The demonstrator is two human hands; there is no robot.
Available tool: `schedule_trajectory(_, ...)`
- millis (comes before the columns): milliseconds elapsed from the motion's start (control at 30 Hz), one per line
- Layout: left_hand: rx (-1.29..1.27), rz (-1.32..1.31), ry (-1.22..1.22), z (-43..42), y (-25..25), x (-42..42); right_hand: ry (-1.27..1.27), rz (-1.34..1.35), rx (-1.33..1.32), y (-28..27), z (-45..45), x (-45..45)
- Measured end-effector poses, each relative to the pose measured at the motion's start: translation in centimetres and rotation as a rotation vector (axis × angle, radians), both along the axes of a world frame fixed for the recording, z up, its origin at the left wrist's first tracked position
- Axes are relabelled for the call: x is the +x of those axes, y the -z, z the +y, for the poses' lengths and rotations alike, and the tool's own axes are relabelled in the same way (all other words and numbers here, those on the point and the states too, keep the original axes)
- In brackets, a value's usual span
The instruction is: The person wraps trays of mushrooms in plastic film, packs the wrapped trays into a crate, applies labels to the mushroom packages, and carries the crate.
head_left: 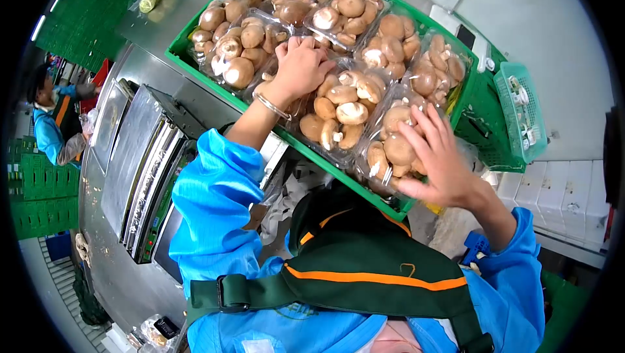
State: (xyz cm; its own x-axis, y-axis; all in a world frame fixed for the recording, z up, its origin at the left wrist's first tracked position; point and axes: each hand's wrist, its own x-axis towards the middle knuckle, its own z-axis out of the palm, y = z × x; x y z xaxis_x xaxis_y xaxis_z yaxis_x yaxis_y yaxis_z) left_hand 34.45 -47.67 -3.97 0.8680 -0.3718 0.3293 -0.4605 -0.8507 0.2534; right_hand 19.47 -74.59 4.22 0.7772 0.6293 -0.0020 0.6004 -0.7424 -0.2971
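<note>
A green crate (319,164) in front of me holds several clear plastic packs of brown mushrooms. My left hand (303,70), with a bangle at the wrist, reaches into the middle of the crate. Its fingers are curled down on a pack of mushrooms (265,87), mostly hidden under the hand; the fingertips do not show fully. On the near right corner pack (394,148) lies my right hand (439,164), fingers stretched and apart, thumb at the pack's near side. Between my hands sits another mushroom pack (345,105).
A pale green basket (521,112) with small packages stands right of the crate. To the left, a flat metal machine (140,164) rests on a steel table (104,236). Another person (55,125) in blue is at the far left, near stacked green crates (42,183).
</note>
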Motion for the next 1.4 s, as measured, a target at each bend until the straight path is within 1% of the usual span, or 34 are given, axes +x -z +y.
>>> schedule_trajectory(67, 0.043, 0.052, 0.001, -0.2, -0.2, 0.0, 0.047, -0.001, 0.039, 0.5, 1.3, -1.6)
schedule_trajectory(100, 0.045, 0.080, -0.014, -0.5, -0.4, 0.1, 0.074, -0.016, -0.022, 0.7, 1.6, -1.7)
schedule_trajectory(133, 0.052, 0.100, -0.027, -0.7, -0.7, 0.3, 0.072, 0.016, -0.030, 0.2, 1.4, -1.6)
schedule_trajectory(167, 0.089, 0.176, -0.027, -0.7, -1.6, 0.4, 0.076, 0.042, -0.033, -0.7, 1.1, -1.3)
schedule_trajectory(200, -0.044, 0.084, 0.012, -0.7, -2.7, -0.1, 0.080, 0.063, -0.037, -1.7, 0.7, -1.0)
schedule_trajectory(233, -0.180, -0.009, 0.052, -0.9, -3.7, -1.2, 0.050, -0.020, -0.075, -3.0, 0.4, -0.9)
schedule_trajectory(267, -0.314, -0.093, 0.093, -1.1, -4.7, -2.8, 0.049, -0.060, 0.010, -3.4, 0.6, -0.2)
schedule_trajectory(333, -0.278, 0.295, 0.427, -1.3, -8.3, -7.1, 0.055, -0.116, 0.190, -3.7, 1.6, 2.3)
schedule_trajectory(367, -0.136, 0.209, 0.441, -1.5, -6.8, -9.4, 0.053, -0.067, 0.230, -3.1, 2.4, 3.8)
schedule_trajectory(400, -0.001, 0.124, 0.447, -1.5, -5.2, -11.1, 0.044, -0.024, 0.132, -1.2, 2.8, 4.8)
schedule_trajectory(433, 0.095, 0.155, 0.478, -1.1, -4.8, -11.6, 0.028, 0.023, 0.030, 1.4, 2.9, 5.5)
schedule_trajectory(467, 0.140, 0.162, 0.502, -0.8, -4.9, -11.9, 0.016, 0.060, -0.067, 2.7, 2.9, 5.9)
schedule_trajectory(500, 0.140, 0.148, 0.501, -0.5, -4.7, -12.2, -0.040, -0.015, -0.160, 2.4, 2.4, 5.0)
schedule_trajectory(567, 0.093, 0.121, 0.499, -0.1, -4.2, -12.6, 0.015, 0.012, -0.137, 2.6, 3.1, 4.7)
schedule_trajectory(600, 0.117, 0.056, 0.498, -0.1, -3.8, -12.1, 0.051, 0.013, -0.116, 3.0, 3.6, 4.9)
schedule_trajectory(667, 0.128, 0.023, 0.500, -0.4, -3.2, -11.4, 0.069, -0.015, -0.077, 3.7, 4.2, 5.7)
schedule_trajectory(733, 0.048, 0.042, 0.524, -0.3, -2.6, -11.2, 0.075, -0.060, -0.055, 3.6, 3.9, 5.3)
schedule_trajectory(800, -0.037, 0.193, 0.546, 0.4, -4.1, -10.4, 0.082, -0.145, -0.026, 2.9, 3.1, 4.7)
schedule_trajectory(833, -0.319, 0.310, 0.613, 1.1, -4.0, -8.4, 0.103, -0.191, -0.002, 2.2, 2.8, 4.0)
schedule_trajectory(900, -0.233, 0.167, 0.061, 2.6, -5.0, -6.6, 0.012, -0.150, -0.019, 0.1, 3.6, 2.4)
schedule_trajectory(933, 0.123, 0.101, -0.154, 3.7, -4.9, -4.9, -0.032, -0.113, -0.037, -0.5, 4.2, 1.6)
schedule_trajectory(967, 0.210, -0.033, -0.345, 4.5, -4.2, -4.3, -0.050, -0.095, -0.017, -0.5, 4.8, 1.7)
schedule_trajectory(1000, 0.258, -0.017, -0.398, 5.8, -3.3, -3.3, -0.045, -0.085, -0.013, -0.4, 5.0, 2.2)
schedule_trajectory(1033, 0.242, -0.045, -0.415, 6.5, -2.3, -2.3, -0.044, -0.075, -0.007, -0.2, 5.1, 2.8)
schedule_trajectory(1100, 0.227, 0.018, -0.388, 6.7, -2.0, -1.2, -0.037, -0.064, -0.017, 0.0, 5.5, 3.3)
schedule_trajectory(1133, 0.221, 0.058, -0.371, 6.8, -1.7, -1.0, -0.042, -0.050, -0.021, 0.1, 5.6, 3.1)
schedule_trajectory(1167, 0.197, 0.196, -0.408, 6.7, -2.7, -0.8, -0.045, -0.039, -0.027, 0.2, 5.5, 3.1)
schedule_trajectory(1267, 0.313, -0.066, -0.377, 7.3, -0.7, 0.0, -0.084, -0.048, -0.062, -0.3, 5.2, 3.0)
schedule_trajectory(1333, 0.235, -0.059, -0.357, 8.2, -0.3, 0.4, -0.132, -0.053, -0.117, -0.6, 4.8, 2.4)
schedule_trajectory(1400, 0.220, -0.060, -0.350, 8.5, -0.1, 0.8, -0.093, -0.115, -0.143, -0.4, 5.6, 1.7)
